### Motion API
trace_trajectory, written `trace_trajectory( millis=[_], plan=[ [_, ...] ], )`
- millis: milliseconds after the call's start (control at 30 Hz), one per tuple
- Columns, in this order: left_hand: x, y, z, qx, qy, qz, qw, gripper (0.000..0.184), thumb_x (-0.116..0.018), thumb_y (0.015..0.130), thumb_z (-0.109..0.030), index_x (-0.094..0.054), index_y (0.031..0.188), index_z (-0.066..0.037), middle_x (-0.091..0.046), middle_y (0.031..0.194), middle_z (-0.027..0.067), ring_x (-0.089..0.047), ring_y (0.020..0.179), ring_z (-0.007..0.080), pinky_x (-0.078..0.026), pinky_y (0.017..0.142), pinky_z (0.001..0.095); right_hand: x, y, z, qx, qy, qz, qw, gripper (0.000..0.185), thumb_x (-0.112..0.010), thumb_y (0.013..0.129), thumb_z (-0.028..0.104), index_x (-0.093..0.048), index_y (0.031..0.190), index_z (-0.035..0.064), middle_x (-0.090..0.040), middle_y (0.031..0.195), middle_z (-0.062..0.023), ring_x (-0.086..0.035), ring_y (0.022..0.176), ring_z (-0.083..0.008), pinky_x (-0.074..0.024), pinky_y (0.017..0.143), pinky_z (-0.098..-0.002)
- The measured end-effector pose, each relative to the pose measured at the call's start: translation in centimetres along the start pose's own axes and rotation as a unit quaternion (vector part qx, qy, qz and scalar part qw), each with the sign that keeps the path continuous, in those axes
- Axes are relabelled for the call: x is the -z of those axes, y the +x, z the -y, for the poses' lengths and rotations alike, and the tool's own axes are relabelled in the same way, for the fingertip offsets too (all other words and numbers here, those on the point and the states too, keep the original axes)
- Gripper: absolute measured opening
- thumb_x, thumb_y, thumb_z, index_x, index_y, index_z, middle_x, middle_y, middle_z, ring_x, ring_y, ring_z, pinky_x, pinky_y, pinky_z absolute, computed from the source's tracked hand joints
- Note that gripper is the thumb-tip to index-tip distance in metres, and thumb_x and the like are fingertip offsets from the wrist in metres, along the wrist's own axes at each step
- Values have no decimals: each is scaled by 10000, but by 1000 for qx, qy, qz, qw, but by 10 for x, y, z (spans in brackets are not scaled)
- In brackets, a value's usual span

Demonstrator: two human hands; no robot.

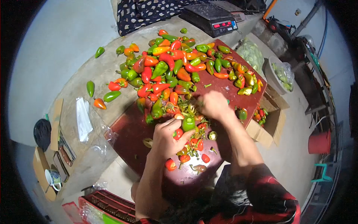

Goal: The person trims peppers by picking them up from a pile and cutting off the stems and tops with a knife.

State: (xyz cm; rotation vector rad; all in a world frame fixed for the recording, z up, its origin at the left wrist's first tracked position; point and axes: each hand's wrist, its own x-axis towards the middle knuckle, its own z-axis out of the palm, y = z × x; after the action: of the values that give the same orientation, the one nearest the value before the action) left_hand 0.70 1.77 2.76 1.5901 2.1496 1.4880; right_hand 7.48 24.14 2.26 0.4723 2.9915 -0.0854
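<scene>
My left hand (168, 137) is closed around a green pepper (188, 123) above the dark red table (128, 140). To its right, my right hand (213, 105) is partly blurred, its fingers curled over pepper scraps; what they hold, if anything, cannot be made out. A large pile of red, green and orange peppers (160, 69) lies beyond both hands. Cut red pieces (170, 164) and stem scraps lie below and between the hands. A smaller group of peppers (244, 76) sits at the table's right side.
A digital scale (210, 20) stands at the back on the concrete ledge. At the right are a cardboard box (259, 134) with peppers inside, a white tub (274, 76) and a red bucket (319, 142). A red crate (108, 205) and a mug (53, 178) are lower left.
</scene>
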Motion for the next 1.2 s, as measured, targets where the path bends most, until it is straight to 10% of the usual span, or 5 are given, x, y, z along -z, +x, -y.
trace_trajectory(
  millis=[233, 400, 633, 933, 1200],
  plan=[
    [4, 1, 3, 22, -36, -48, 998, 219, -806, 742, -114, -647, 850, -8, -641, 796, 157, -637, 726, 372, -512, 639, 412, -11, 2, -7, 52, 431, -138, 890, 373, -673, 758, 121, -338, 614, 42, -329, 534, -36, -332, 529, -128, -336, 494, -351],
    [-5, -3, 9, 121, -84, -92, 985, 172, -768, 803, -105, -660, 859, 16, -664, 762, 156, -675, 700, 314, -517, 668, 383, -3, -21, 23, 91, 707, 25, 701, 171, -717, 868, 105, -580, 957, 54, -498, 743, 59, -459, 666, -46, -398, 597, -224],
    [-15, -1, 28, 236, -220, -52, 945, 209, -670, 923, -171, -698, 975, 29, -725, 839, 67, -671, 769, 142, -520, 738, 311, -5, -27, 54, 199, 505, 11, 840, 1162, -931, 566, 403, -327, 1481, 19, -405, 1491, -244, -393, 1401, -351, -303, 1172, -421],
    [-33, -2, 42, 455, -594, -143, 647, 482, -340, 1059, -435, -566, 1217, -40, -645, 1112, 105, -657, 1028, 236, -537, 905, 381, -15, -29, 73, 214, 483, -44, 848, 1207, -949, 527, 396, -286, 1465, 24, -419, 1439, -242, -440, 1343, -387, -359, 1129, -436],
    [-28, 2, 29, 373, -608, -121, 690, 508, -307, 1071, -457, -471, 1345, -62, -571, 1278, 103, -565, 1201, 240, -441, 1043, 408, -14, -32, 74, 149, 489, -39, 859, 1069, -836, 547, 132, -263, 1446, 64, -420, 1373, -241, -430, 1311, -414, -371, 1117, -438]
  ],
)
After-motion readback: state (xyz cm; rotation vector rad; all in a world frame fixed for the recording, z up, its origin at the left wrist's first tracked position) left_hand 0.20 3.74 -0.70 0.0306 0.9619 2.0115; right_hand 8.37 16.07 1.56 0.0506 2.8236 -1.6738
